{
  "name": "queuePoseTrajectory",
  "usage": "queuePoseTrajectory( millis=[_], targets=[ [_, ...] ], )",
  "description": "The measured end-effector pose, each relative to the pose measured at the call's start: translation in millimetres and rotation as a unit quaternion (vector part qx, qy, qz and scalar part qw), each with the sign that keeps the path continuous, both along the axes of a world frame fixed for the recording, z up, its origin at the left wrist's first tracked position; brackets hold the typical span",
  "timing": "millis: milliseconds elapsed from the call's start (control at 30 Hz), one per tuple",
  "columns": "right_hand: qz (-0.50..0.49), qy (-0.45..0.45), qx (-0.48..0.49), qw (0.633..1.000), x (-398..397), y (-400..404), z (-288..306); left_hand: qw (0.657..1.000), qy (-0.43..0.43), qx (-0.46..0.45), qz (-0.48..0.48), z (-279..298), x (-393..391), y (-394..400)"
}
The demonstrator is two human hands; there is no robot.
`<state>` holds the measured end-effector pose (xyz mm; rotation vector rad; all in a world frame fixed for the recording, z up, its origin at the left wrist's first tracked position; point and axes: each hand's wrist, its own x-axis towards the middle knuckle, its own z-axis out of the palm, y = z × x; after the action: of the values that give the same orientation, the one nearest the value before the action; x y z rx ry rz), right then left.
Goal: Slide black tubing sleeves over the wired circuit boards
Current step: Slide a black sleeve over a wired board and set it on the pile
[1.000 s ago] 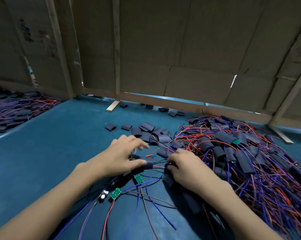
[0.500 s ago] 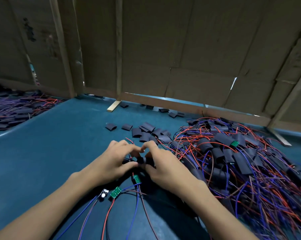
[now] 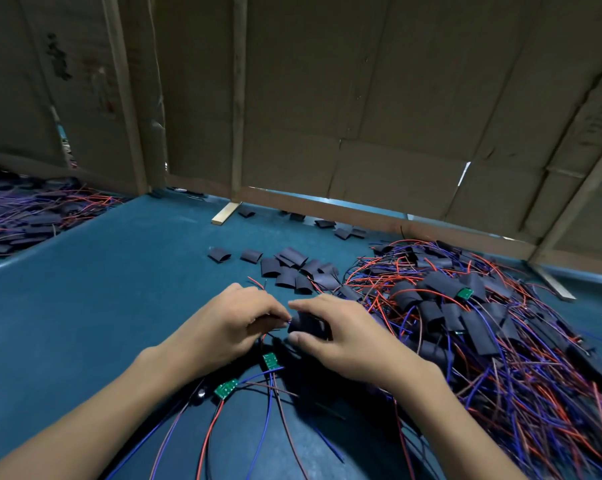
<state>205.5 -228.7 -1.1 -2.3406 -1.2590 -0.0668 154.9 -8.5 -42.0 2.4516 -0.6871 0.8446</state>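
Note:
My right hand (image 3: 341,337) grips a black tubing sleeve (image 3: 306,325) between thumb and fingers, just above the teal table (image 3: 102,306). My left hand (image 3: 230,327) pinches the red and blue wire ends (image 3: 287,320) at the sleeve's left opening. The board on those wires is hidden by my hands. Two bare green circuit boards (image 3: 271,360) (image 3: 226,388) with red and blue wires lie below my hands.
Loose black sleeves (image 3: 292,268) are scattered behind my hands. A big heap of sleeved boards and red and blue wires (image 3: 483,327) fills the right side. Another heap (image 3: 25,216) lies far left. Cardboard walls on wooden frames (image 3: 327,133) close off the back.
My right hand came left from the heap with a sleeve and met my left hand. Both hands have since risen slightly, and the sleeve now shows between them.

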Motion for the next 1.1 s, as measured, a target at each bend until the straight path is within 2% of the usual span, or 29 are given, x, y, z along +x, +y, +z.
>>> queuePoseTrajectory(
  millis=[100,233,367,467,533,600,667,700,767,833,900,1033,1100],
  targets=[
    [0.007,-0.004,-0.005,1.0,-6,6,-8,0.999,-0.006,-0.027,-0.024,-1,1,-1],
    [-0.009,-0.005,0.005,1.0,-5,5,-13,0.999,-0.011,-0.01,-0.043,5,-2,0],
    [0.015,-0.031,0.06,0.998,-6,0,-1,0.998,-0.051,0.002,-0.031,22,-8,-2],
    [0.006,-0.064,0.121,0.991,-3,-4,13,0.991,-0.115,0.051,0.038,33,-12,0],
    [-0.022,-0.079,0.192,0.978,-2,-8,24,0.986,-0.123,0.043,0.104,35,-14,4],
    [-0.069,-0.072,0.278,0.955,1,-16,39,0.986,-0.097,0.004,0.138,36,-17,6],
    [-0.108,-0.049,0.351,0.929,7,-29,58,0.982,-0.06,0.004,0.177,34,-18,5],
    [-0.128,-0.03,0.379,0.916,12,-38,67,0.981,-0.027,0.011,0.191,31,-17,5],
    [-0.179,0.013,0.401,0.898,21,-60,85,0.974,0.095,0.014,0.206,28,-16,9],
    [-0.27,0.01,0.327,0.906,32,-85,93,0.951,0.224,0.023,0.214,24,-14,14],
    [-0.38,-0.011,0.169,0.909,42,-104,91,0.929,0.296,0.051,0.218,20,-13,17],
    [-0.487,0.046,-0.069,0.869,51,-106,69,0.908,0.355,0.026,0.221,18,-11,14],
    [-0.501,0.046,-0.143,0.852,52,-100,61,0.908,0.355,-0.019,0.222,17,-10,15]
  ],
)
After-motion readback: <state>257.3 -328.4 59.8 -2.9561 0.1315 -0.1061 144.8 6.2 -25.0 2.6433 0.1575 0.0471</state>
